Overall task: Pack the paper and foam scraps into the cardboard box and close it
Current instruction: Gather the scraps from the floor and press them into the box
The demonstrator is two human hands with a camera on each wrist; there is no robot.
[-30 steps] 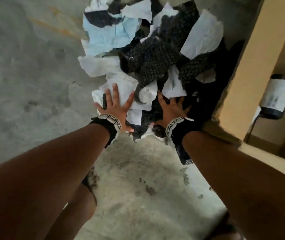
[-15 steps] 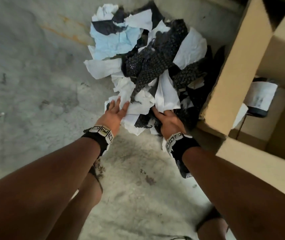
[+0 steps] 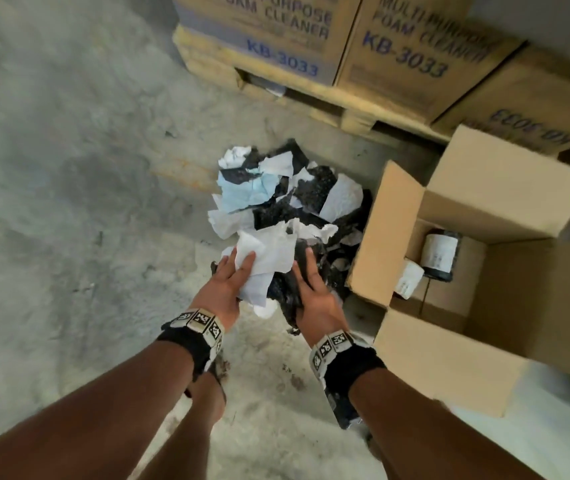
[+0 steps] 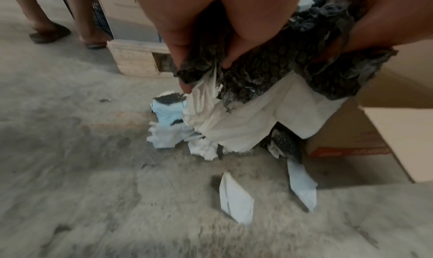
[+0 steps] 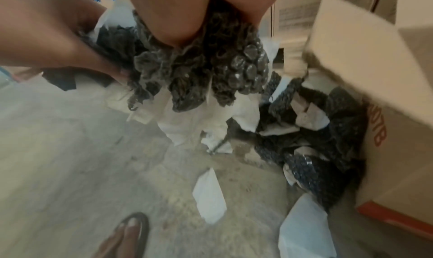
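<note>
A pile of white and pale-blue paper and black bubbled foam scraps (image 3: 276,195) lies on the concrete floor beside the open cardboard box (image 3: 391,230). Between my two hands I hold a bundle lifted off the near edge of the pile. My left hand (image 3: 231,282) grips its white paper (image 3: 266,258). My right hand (image 3: 311,289) grips its black foam (image 3: 283,289). In the left wrist view my fingers (image 4: 182,58) curl into the black foam (image 4: 269,63), and white paper (image 4: 246,121) hangs below. In the right wrist view the crumpled foam (image 5: 211,76) is squeezed under my fingers (image 5: 178,21).
Inside the box stands a dark cylinder with a white label (image 3: 439,252). Printed cartons on a wooden pallet (image 3: 311,98) stand behind the pile. Loose paper pieces (image 4: 236,201) lie on the floor below the bundle. My sandalled foot (image 5: 126,234) is close by. Another person's legs (image 4: 46,21) stand further off.
My hands closed in from the pile's near edge, gathered paper and foam between them and lifted the bundle. The head view has risen and pulled back.
</note>
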